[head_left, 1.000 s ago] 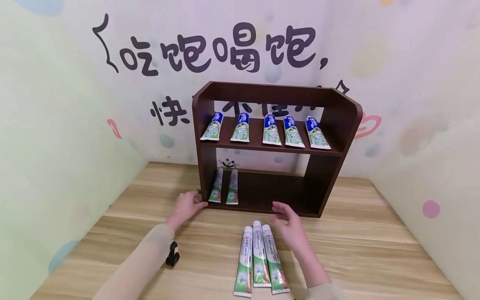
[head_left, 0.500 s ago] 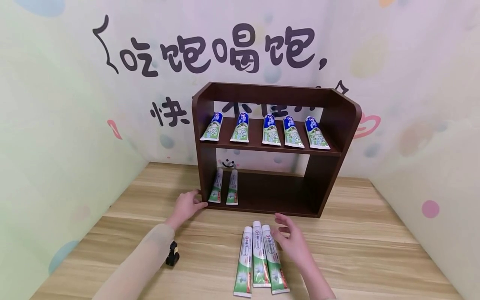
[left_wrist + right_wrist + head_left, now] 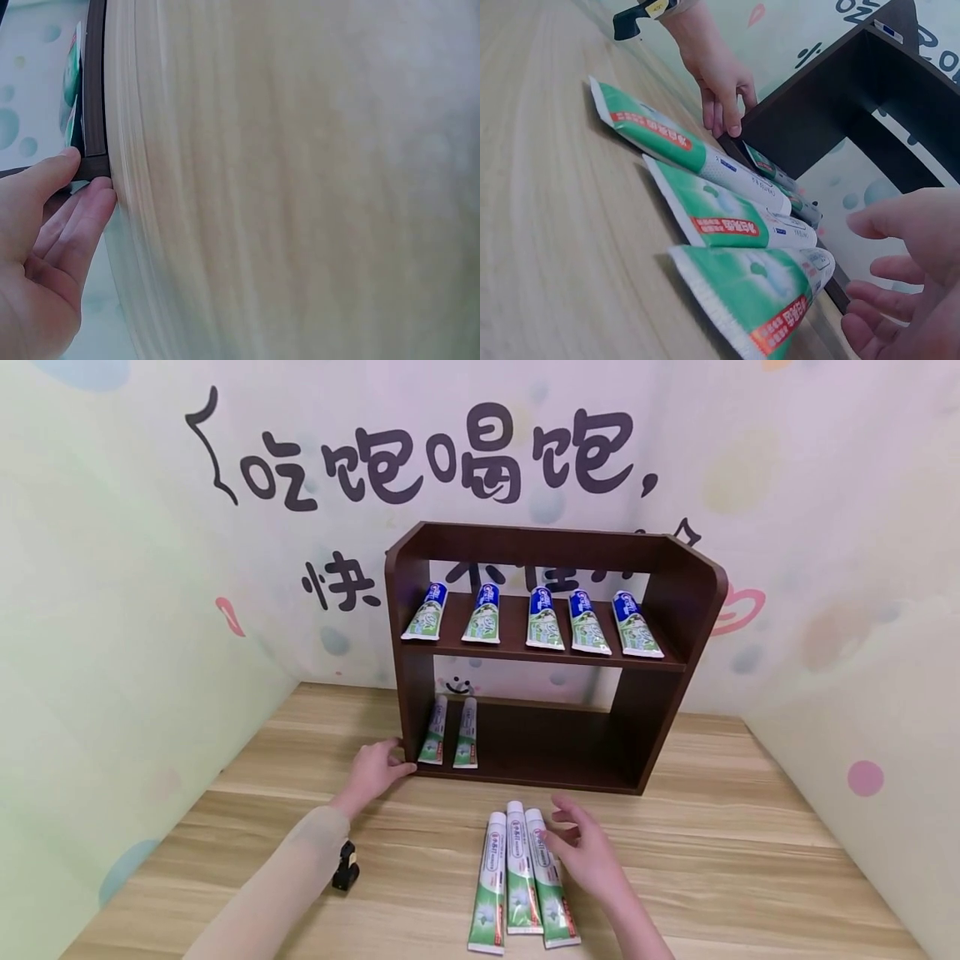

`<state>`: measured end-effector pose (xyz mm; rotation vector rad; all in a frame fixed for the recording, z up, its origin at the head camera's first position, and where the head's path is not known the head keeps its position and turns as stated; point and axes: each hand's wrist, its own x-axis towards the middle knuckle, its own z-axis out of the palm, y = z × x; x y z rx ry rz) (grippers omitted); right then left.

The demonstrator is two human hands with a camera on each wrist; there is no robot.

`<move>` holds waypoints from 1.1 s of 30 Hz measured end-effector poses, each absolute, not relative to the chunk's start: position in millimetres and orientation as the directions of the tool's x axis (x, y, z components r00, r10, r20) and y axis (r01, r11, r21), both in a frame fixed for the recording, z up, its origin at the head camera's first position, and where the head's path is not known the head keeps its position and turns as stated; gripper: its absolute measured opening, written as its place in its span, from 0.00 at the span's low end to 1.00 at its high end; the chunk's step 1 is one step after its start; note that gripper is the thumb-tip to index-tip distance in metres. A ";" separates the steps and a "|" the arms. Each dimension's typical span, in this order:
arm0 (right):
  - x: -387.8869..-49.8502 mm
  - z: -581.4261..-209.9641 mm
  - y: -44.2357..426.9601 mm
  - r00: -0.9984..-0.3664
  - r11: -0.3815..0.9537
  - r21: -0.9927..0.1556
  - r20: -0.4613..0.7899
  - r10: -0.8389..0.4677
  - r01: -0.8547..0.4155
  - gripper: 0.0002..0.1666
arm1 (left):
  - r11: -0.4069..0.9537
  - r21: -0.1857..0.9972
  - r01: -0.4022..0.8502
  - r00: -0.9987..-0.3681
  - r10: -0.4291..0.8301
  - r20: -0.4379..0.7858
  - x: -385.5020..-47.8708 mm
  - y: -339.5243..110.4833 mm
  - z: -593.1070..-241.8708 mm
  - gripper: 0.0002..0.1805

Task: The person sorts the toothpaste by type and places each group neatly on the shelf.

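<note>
My left hand [image 3: 372, 774] pinches the lower left corner of the dark brown shelf [image 3: 558, 656], thumb in front and fingers round the side, as the left wrist view shows. Three white and green toothpaste tubes [image 3: 490, 881] lie side by side on the table in front of the shelf, caps toward it. Beside the rightmost toothpaste tube [image 3: 551, 893], my right hand [image 3: 592, 856] hovers with fingers parted and loosely bent. In the right wrist view nothing is between that hand's thumb and fingers, and the hand [image 3: 907, 277] stands apart from the tubes.
Several blue and green toothpaste tubes [image 3: 543, 620] lie along the upper shelf. Two white and green tubes [image 3: 466, 735] lie at the left of the lower shelf. Patterned walls [image 3: 150, 568] enclose the wooden table [image 3: 735, 860] behind and at both sides.
My right hand has drawn back from the shelf's front edge, down toward the rightmost tube. The left hand, shelf and tubes stay where they were.
</note>
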<state>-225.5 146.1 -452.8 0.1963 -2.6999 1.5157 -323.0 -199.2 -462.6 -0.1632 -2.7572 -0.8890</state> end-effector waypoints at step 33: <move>-218.5 -448.0 147.0 -0.967 0.675 -0.728 -0.070 -0.247 -0.119 0.51 | 0.804 0.565 0.184 -0.961 0.028 0.274 -323.7 -198.5 -462.4 0.25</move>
